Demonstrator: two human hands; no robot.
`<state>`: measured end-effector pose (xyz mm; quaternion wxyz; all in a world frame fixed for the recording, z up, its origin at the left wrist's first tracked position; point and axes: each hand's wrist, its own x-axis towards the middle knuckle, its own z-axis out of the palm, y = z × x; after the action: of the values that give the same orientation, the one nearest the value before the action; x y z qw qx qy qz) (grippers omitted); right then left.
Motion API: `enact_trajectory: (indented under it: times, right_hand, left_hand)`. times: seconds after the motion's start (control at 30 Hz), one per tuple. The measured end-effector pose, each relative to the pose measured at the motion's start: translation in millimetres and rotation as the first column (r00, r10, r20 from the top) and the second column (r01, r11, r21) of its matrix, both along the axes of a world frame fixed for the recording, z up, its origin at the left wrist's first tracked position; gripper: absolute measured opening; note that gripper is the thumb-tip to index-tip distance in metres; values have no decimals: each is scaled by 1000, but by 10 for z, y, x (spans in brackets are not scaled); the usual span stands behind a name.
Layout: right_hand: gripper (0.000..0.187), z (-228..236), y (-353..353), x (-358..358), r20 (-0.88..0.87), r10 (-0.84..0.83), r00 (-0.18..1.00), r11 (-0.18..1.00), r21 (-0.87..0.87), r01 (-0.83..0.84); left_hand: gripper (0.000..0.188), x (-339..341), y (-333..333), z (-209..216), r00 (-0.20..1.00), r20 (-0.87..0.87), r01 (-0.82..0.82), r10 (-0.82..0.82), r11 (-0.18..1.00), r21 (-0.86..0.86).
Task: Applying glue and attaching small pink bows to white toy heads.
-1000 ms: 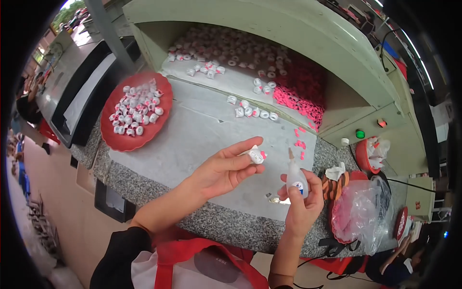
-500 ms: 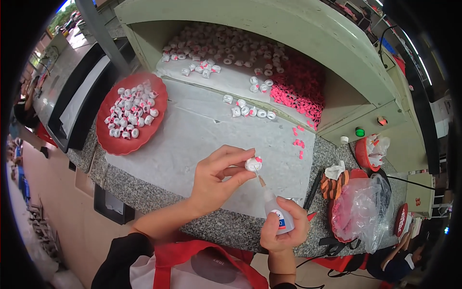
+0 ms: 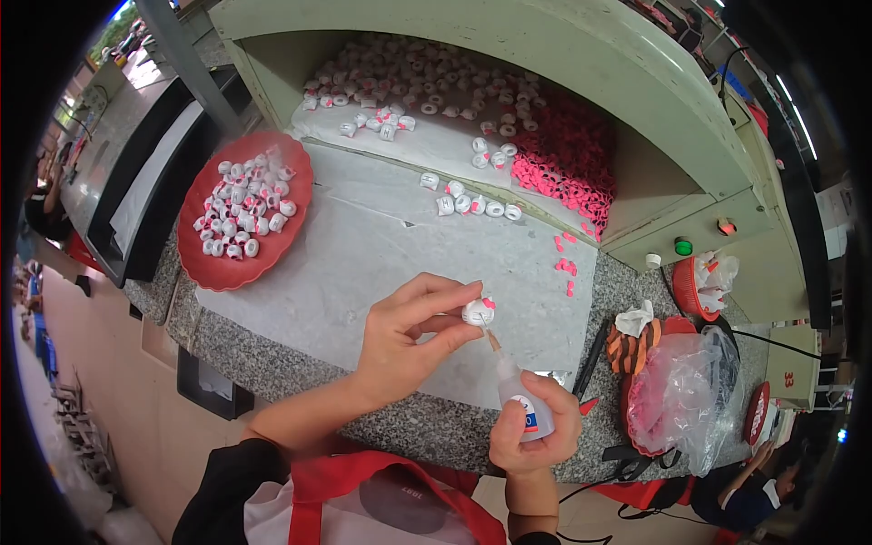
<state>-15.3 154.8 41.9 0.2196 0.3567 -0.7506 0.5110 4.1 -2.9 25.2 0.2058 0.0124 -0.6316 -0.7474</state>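
Between the thumb and fingertips of my left hand [image 3: 409, 336] is a small white figure head [image 3: 478, 312] with a pink patch on its upper right. My right hand [image 3: 538, 427] is wrapped round a clear squeeze bottle of glue [image 3: 520, 392], tilted so its thin tip [image 3: 492, 340] points up at the underside of the head. Whether the tip touches the head I cannot tell. Both hands are above the white paper [image 3: 363, 300] near the front edge of the bench.
A red scalloped dish [image 3: 289, 243] of white heads stands at the left. In the green cabinet [image 3: 509, 27] lie many more heads and a heap of pink pieces [image 3: 565, 163]. Loose pink bits [image 3: 566, 266] lie at the paper's right. A clear plastic bag [image 3: 681, 391] sits beyond my right hand.
The glue bottle's tip has dropped slightly away from the white head. My left hand has stayed nearly still; the whole view has shifted a little.
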Motion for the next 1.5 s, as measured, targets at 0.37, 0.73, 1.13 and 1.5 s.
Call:
enact_trajectory:
  times: [0.37,0.73,1.13,1.5]
  right_hand:
    - [22,67,31,76,143,-74,987,995,79,63]
    - [26,14,44,-28,6,20,1000,1000,-3,-20]
    - [24,24,59,32,72,-42,997,999,8,41]
    - [22,77,66,65,174,-65,983,995,85,50]
  left_hand:
    - [37,-1,-57,18,1000,27,-3,7,987,-161]
    - [38,-22,-114,-29,973,132,161,-189,966,200]
    - [39,-22,-136,0,951,175,187,-254,925,330]
    - [39,-18,-143,-37,958,145,196,-247,934,299]
